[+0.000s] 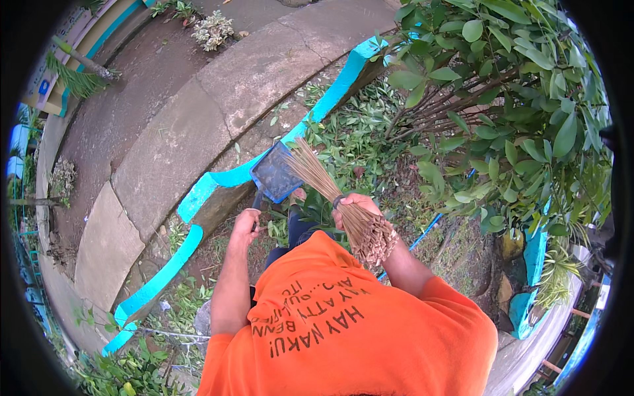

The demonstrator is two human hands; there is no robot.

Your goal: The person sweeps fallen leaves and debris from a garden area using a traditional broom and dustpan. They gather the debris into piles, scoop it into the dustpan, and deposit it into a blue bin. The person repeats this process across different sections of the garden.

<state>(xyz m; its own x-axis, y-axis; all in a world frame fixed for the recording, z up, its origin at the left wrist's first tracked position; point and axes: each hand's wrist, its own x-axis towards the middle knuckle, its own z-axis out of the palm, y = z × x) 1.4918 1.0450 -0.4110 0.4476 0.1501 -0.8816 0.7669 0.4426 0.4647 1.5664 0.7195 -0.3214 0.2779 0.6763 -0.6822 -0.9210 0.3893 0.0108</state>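
My left hand [245, 223] grips the dark handle of a blue dustpan [277, 172]. The pan is held by the wavy, turquoise-topped low wall [237, 173], overlapping its edge in the picture; whether they touch I cannot tell. In my right hand [357, 208] is a stick broom [319, 171] of thin brown ribs, bound at the grip. Its thin tips reach the right side of the pan, and the thick butt ends [379, 243] point back towards my forearm. Cut green leaves [342, 131] lie on the soil beyond the broom.
A leafy shrub [495, 109] leans in from the right. Past the wall runs a cracked concrete path [173, 133]. A blue line [426, 232] crosses the ground at right, near rocks [510, 245]. More cuttings [133, 369] lie at lower left.
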